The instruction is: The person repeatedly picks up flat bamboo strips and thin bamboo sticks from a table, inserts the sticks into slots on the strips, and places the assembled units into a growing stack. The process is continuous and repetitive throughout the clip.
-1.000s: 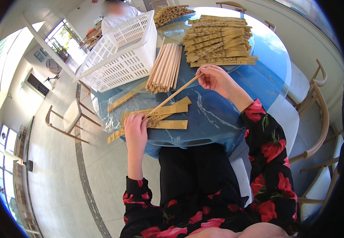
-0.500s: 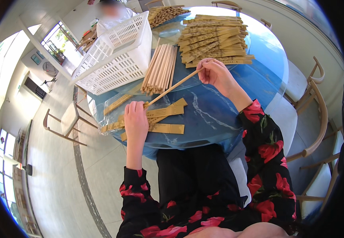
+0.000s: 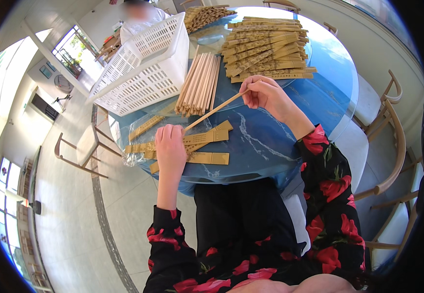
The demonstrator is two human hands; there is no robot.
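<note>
A slim pale wooden chopstick [image 3: 214, 111] slants between my hands above the near left of the table. Its lower end disappears into the closed fingers of my left hand [image 3: 170, 144]; whether a paper sleeve is in there too is hidden. At the upper end, my right hand [image 3: 263, 95] pinches it between thumb and fingers. Several flat gold-brown paper sleeves [image 3: 207, 158] lie crossed on the table under and beside my left hand. A bundle of pale chopsticks [image 3: 199, 85] rests just beyond the held one.
A white slatted plastic basket [image 3: 146, 80] stands at the far left. Beyond my right hand is a large pile of gold-brown sleeved chopsticks [image 3: 268, 49], with another pile [image 3: 204, 18] farther back. Clear plastic film [image 3: 136, 156] covers the blue table [image 3: 260, 141]. Wooden chairs [image 3: 385, 166] surround it; a person [image 3: 143, 22] sits opposite.
My right hand has shifted slightly left and down with the chopstick's upper end. A gold-brown bit that showed at my left fingertips is now hidden.
</note>
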